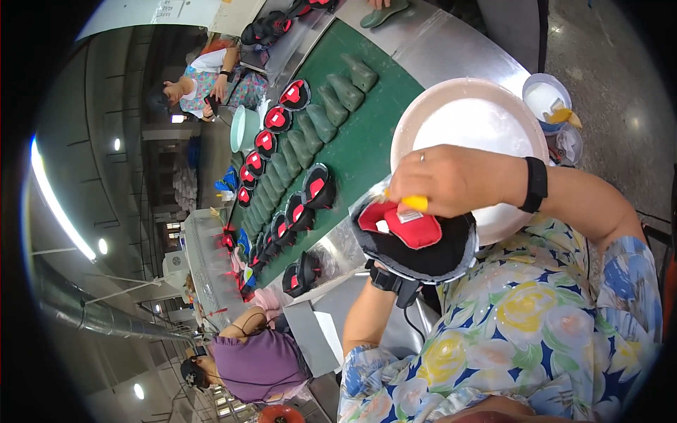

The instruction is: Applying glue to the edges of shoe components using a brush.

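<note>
At the bench's point(336, 248) near edge, the upper point(417, 262) crowds the bowl point(405, 134). The right hand point(444, 180) is curled around a yellow brush point(416, 203) over the red lining point(424, 235); the left hand is hidden beneath, its grip impossible to tell. The white label point(408, 217) is unreadable. Farther, the green top point(384, 113) lies open right of the lasts point(345, 92)

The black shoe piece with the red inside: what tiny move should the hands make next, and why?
Perhaps a gentle stroke of the yellow-handled tool on the shoe piece: the right hand grips that tool over the piece's rim, and the left forearm reaches underneath. I can't tell whether the tool touches yet.
</note>
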The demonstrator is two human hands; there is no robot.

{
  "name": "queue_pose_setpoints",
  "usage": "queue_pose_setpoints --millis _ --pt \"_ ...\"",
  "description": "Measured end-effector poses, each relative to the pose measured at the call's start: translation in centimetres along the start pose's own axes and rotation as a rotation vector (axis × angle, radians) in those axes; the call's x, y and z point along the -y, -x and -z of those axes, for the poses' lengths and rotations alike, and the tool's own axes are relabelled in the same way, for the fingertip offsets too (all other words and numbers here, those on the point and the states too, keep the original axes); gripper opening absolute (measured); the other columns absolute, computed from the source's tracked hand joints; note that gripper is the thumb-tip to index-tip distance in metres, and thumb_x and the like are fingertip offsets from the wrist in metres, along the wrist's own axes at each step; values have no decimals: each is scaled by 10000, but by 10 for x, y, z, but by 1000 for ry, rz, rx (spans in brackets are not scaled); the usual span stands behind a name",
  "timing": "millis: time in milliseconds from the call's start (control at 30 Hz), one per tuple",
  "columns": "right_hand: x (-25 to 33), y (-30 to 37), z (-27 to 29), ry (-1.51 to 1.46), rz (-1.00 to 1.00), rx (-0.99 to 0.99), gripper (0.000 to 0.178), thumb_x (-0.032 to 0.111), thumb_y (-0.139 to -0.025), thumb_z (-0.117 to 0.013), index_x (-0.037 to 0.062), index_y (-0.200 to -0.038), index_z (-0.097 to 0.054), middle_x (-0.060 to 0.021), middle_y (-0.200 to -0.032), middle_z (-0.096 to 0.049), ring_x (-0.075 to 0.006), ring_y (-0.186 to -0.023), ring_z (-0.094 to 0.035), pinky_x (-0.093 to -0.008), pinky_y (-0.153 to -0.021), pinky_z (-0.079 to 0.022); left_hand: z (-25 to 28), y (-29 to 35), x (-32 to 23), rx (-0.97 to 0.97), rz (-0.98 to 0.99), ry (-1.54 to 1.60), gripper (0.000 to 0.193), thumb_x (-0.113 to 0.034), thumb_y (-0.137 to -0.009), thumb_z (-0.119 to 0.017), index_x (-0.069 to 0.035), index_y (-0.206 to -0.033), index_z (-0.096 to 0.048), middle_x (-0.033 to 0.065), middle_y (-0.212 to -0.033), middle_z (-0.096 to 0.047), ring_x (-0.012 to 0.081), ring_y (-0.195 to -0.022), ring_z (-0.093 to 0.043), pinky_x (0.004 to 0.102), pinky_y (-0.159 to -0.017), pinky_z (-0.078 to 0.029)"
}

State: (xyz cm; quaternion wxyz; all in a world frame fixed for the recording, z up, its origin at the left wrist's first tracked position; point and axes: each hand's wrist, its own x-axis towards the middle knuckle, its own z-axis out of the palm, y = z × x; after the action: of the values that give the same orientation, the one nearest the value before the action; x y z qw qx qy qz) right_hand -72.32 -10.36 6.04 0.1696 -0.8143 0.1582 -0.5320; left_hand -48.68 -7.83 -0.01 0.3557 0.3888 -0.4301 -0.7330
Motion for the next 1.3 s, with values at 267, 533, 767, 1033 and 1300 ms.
queue_pose_setpoints --millis 267,533,767,1033,1300 --pt "-2 -1 29 -52 -612 153 224 171 -895 -634 -26 -877 -529 -203 -714 -614 -371 -659 -625 -418 -613 -478 22 14 7 -102 -6 186 504 -161 -967 -613 -73 -1421 -412 123 -1345 -537 265 -1141 -582 392 -964 -486" --pt "1 -7 24 -59 -202 -57 174 134 -899 -671 28 -938 -539 -142 -844 -630 -341 -763 -629 -403 -689 -491 59 28 8 -174 -80 58 493 -111 -958 -589 -94 -1417 -410 113 -1285 -562 242 -1035 -601 363 -835 -490" --pt "8 10 30 20 -478 72 161 138 -884 -693 47 -962 -584 -132 -876 -662 -333 -810 -655 -377 -724 -502 108 19 10 -309 -145 -21 493 -67 -950 -569 -113 -1414 -408 105 -1233 -584 221 -943 -617 336 -722 -494" --pt "14 12 -3 -48 -626 60 169 159 -880 -714 28 -923 -618 -159 -824 -656 -324 -716 -658 -375 -674 -513 146 -21 11 -434 -274 -120 503 -18 -941 -546 -135 -1410 -406 95 -1174 -608 198 -837 -636 306 -593 -498" --pt "15 35 58 -112 -934 -154 117 81 -914 -663 -3 -987 -627 -80 -951 -650 -173 -922 -643 -291 -817 -503 214 -54 -7 -522 -446 -214 390 -58 -976 -529 -142 -1345 -432 81 -1086 -649 234 -763 -677 310 -547 -580"
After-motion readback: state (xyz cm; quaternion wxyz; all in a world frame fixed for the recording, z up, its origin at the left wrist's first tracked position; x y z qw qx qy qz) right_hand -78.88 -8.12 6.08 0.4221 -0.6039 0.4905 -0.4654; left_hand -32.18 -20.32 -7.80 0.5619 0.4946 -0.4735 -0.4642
